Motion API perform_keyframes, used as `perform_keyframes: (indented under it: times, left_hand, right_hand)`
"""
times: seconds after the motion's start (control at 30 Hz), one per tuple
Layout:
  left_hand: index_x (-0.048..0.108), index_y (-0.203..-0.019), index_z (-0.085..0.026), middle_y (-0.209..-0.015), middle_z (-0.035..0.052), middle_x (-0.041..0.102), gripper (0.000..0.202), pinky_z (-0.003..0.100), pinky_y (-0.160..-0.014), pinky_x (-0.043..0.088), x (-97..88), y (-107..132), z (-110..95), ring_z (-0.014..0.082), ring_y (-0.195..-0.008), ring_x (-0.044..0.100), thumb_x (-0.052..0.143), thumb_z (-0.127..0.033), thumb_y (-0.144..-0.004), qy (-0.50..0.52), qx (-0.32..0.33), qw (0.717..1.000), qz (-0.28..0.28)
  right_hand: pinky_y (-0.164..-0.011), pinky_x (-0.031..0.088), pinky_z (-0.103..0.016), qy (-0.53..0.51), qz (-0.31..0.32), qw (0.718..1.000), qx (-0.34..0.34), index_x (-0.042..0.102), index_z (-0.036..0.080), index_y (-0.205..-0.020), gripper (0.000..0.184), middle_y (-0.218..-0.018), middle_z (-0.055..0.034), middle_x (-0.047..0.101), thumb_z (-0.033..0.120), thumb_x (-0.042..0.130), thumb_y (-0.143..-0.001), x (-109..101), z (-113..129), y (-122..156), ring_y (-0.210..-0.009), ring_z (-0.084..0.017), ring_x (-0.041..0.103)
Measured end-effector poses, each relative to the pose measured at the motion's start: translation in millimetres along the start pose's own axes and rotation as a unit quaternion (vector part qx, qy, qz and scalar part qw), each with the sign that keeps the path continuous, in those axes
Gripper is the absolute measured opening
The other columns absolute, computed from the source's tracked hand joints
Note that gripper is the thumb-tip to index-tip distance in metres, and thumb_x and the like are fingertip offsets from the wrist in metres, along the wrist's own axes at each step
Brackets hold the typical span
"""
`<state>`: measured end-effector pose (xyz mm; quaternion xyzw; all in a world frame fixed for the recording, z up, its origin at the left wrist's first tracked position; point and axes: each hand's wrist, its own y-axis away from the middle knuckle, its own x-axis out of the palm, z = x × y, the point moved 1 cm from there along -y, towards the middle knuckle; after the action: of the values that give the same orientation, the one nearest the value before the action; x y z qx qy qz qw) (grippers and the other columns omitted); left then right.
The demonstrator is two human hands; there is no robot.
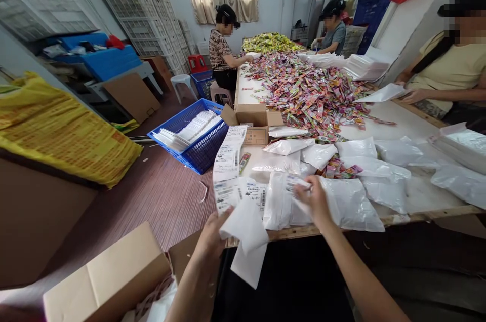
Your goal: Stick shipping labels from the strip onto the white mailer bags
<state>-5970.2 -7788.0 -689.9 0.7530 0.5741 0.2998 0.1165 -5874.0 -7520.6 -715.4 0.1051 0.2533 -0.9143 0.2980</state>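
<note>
Just left of the right hand [314, 195]: pinched shipping label [294, 183], over a plump white plastic mailer [276, 208] on the table [370, 128].
Left hand [214, 233], farther from that mailer, grips a curling printed label strip [228, 162], long axis running away from the body; blank backing paper [246, 226] drapes limply beside it, smooth and matte. Mailer film glossy, creased. Blur: cannot tell whether pinched label touches plastic.

Left hand [214, 233] gripping label strip [228, 157], right hand [314, 198] with a label [295, 183] at white pouches [355, 203]; colourful packets [315, 91] heaped beyond
</note>
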Motion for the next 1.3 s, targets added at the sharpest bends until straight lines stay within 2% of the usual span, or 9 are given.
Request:
perform_keyframes:
  times: [0.17,0.3,0.43,0.53,0.7,0.9,1.07,1.17,1.3]
  left_hand:
    - [0.066,-0.11,-0.015,-0.102,0.0137,0.074,0.045,0.029,-0.059,0.056,14.0,21.3,-0.1,0.0248,-0.076,0.072,0.079,-0.037,-0.073,-0.094,0.046,0.986,0.127]
    - [0.065,-0.113,-0.018,-0.114,0.0126,0.072,0.04,0.034,-0.079,0.057,22.5,25.0,1.7,0.0278,-0.097,0.069,0.075,-0.035,-0.078,-0.129,0.096,0.975,0.152]
    - [0.07,-0.111,-0.018,-0.113,0.0117,0.072,0.033,0.037,-0.09,0.053,24.2,22.9,11.8,0.0273,-0.099,0.068,0.071,-0.034,-0.082,-0.175,0.13,0.962,0.166]
    - [0.073,-0.11,-0.018,-0.109,0.0112,0.073,0.03,0.038,-0.093,0.051,24.2,19.8,19.0,0.0269,-0.097,0.068,0.067,-0.033,-0.085,-0.216,0.148,0.947,0.188]
    - [0.078,-0.101,-0.021,-0.097,0.0084,0.076,0.024,0.039,-0.094,0.05,27.7,20.7,3.7,0.0262,-0.089,0.068,0.065,-0.033,-0.085,-0.278,0.203,0.928,0.146]
    - [0.081,-0.077,-0.02,-0.085,0.009,0.076,0.012,0.04,-0.099,0.047,9.9,54.7,-37.2,0.0349,-0.104,0.065,0.08,-0.018,-0.065,-0.246,0.295,0.919,0.082]
    - [0.078,-0.092,-0.016,-0.106,0.0122,0.075,0.029,0.044,-0.111,0.037,-3.5,54.2,-24.7,0.0393,-0.129,0.049,0.082,-0.024,-0.064,-0.069,0.095,0.985,0.125]
    - [0.073,-0.107,-0.008,-0.112,0.0177,0.072,0.042,0.05,-0.109,0.04,15.4,37.1,-12.2,0.0396,-0.126,0.053,0.065,-0.04,-0.081,0.02,-0.028,0.986,0.161]
    - [0.057,-0.13,-0.001,-0.112,0.0201,0.071,0.048,0.044,-0.104,0.046,40.3,24.9,-5.9,0.0331,-0.116,0.063,0.051,-0.03,-0.092,0.119,-0.155,0.976,0.093]
  right_hand:
    - [-0.113,0.02,-0.06,0.172,0.201,0.956,-0.13,0.044,0.019,-0.141,0.065,-0.147,-0.0166,0.041,0.057,0.051,-0.088,51.8,-35.6,22.8,-0.138,-0.034,0.033]
    - [-0.114,0.003,-0.066,0.193,0.343,0.913,-0.106,0.026,0.017,-0.152,0.113,-0.156,-0.0212,0.023,0.072,0.07,-0.064,38.7,-16.5,25.4,-0.145,-0.041,0.015]
    - [-0.111,0.031,-0.058,-0.073,0.316,0.946,-0.009,0.011,0.027,-0.155,0.092,-0.145,-0.0161,0.044,0.056,0.063,-0.084,12.6,32.2,35.3,-0.137,-0.031,0.038]
    - [-0.097,0.05,-0.045,-0.178,0.298,0.938,0.022,0.029,0.028,-0.149,0.076,-0.124,-0.0111,0.06,0.047,0.066,-0.086,17.1,58.7,47.7,-0.117,-0.026,0.057]
    - [-0.08,0.054,-0.033,-0.222,0.267,0.936,0.06,0.06,0.02,-0.119,0.038,-0.091,-0.0044,0.066,0.04,0.065,-0.087,47.3,81.0,35.0,-0.088,-0.019,0.064]
    - [-0.082,0.055,-0.03,-0.299,0.257,0.91,-0.129,0.058,0.027,-0.122,0.033,-0.108,-0.0036,0.066,0.022,0.063,-0.089,13.2,150.6,15.0,-0.095,-0.017,0.064]
    - [-0.081,0.053,-0.03,-0.187,0.293,0.91,-0.226,0.056,0.023,-0.118,0.036,-0.101,-0.0047,0.067,0.005,0.052,-0.088,1.6,146.2,31.5,-0.094,-0.018,0.062]
    - [-0.078,0.051,-0.032,-0.131,0.299,0.918,-0.226,0.056,0.021,-0.107,0.033,-0.091,-0.0037,0.066,-0.001,0.045,-0.086,16.0,120.7,50.7,-0.084,-0.017,0.06]
    - [-0.076,0.049,-0.033,-0.085,0.267,0.93,-0.237,0.054,0.02,-0.09,0.022,-0.082,-0.0035,0.059,0.001,0.043,-0.088,13.8,105.6,63.7,-0.081,-0.017,0.056]
